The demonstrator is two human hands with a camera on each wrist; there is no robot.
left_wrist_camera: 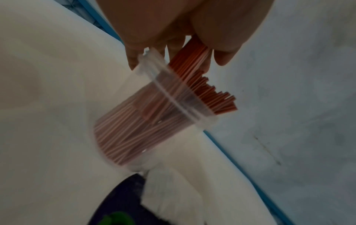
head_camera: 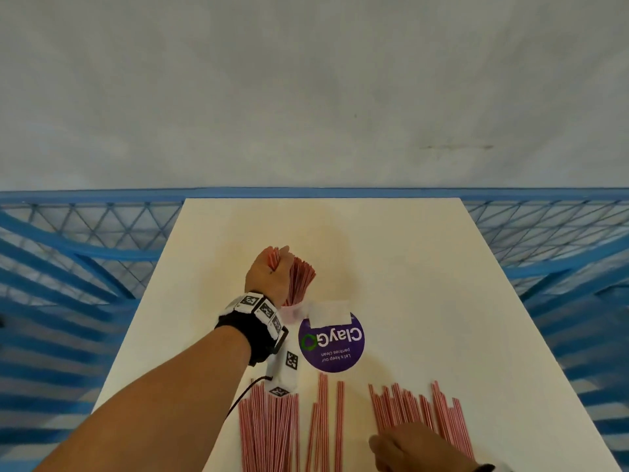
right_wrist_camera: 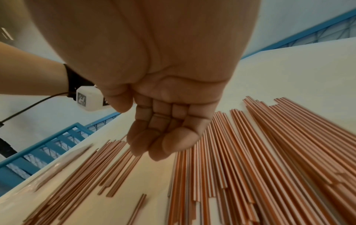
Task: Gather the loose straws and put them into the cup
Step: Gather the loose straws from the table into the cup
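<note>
A clear plastic cup (head_camera: 293,310) stands on the white table (head_camera: 442,267), packed with red-and-white striped straws (head_camera: 301,279) that fan out of its top. My left hand (head_camera: 274,264) is just above it, gripping a small bundle of straws (left_wrist_camera: 192,57) whose lower ends reach into the cup (left_wrist_camera: 154,121). Loose straws lie along the near edge in a left pile (head_camera: 269,430), a thin middle group (head_camera: 323,420) and a wide right pile (head_camera: 418,410). My right hand (head_camera: 408,444) hovers over the right pile (right_wrist_camera: 269,152), its fingers (right_wrist_camera: 159,137) loosely curled and holding nothing.
A round purple ClayGo sticker (head_camera: 332,345) and a white paper patch (head_camera: 330,315) lie right of the cup. Blue metal mesh railings (head_camera: 85,250) flank the table on both sides, with a pale wall behind. The left wrist's camera cable hangs over the left pile.
</note>
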